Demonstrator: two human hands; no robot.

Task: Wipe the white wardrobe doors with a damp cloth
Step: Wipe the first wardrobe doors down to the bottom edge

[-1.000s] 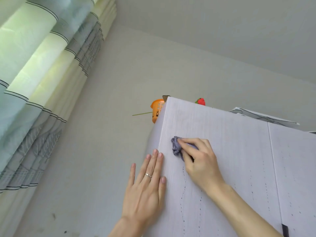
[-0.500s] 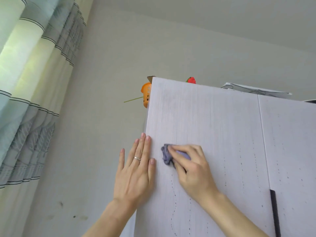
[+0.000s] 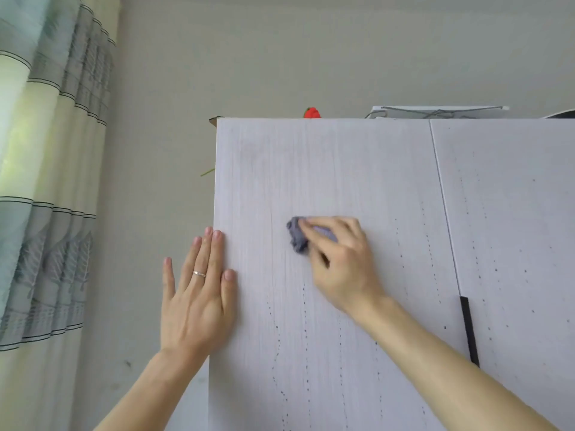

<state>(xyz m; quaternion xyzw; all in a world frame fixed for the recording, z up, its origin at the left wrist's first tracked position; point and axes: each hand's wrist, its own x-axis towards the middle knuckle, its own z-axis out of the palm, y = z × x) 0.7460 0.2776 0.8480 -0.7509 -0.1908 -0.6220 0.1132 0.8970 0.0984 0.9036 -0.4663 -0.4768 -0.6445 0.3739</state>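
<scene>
The white wardrobe's left door [image 3: 326,169] fills the middle of the view, with dotted dark marks running down its lower part. My right hand [image 3: 339,262] presses a bunched grey-purple cloth [image 3: 297,234] against this door at mid height, fingers curled over the cloth. My left hand [image 3: 199,290] lies flat with straight fingers on the door's left edge, a ring on one finger. The right door [image 3: 513,213] begins past a thin vertical gap.
A black handle strip [image 3: 468,331] runs along the gap between the doors. On top of the wardrobe sit a red object [image 3: 312,112] and a white flat box [image 3: 441,112]. A striped curtain [image 3: 46,181] hangs at the left beside the bare wall.
My right hand has slid the cloth to the right and lower on the door, away from my left hand. The view has tilted down; the orange object at the wardrobe's corner is out of sight.
</scene>
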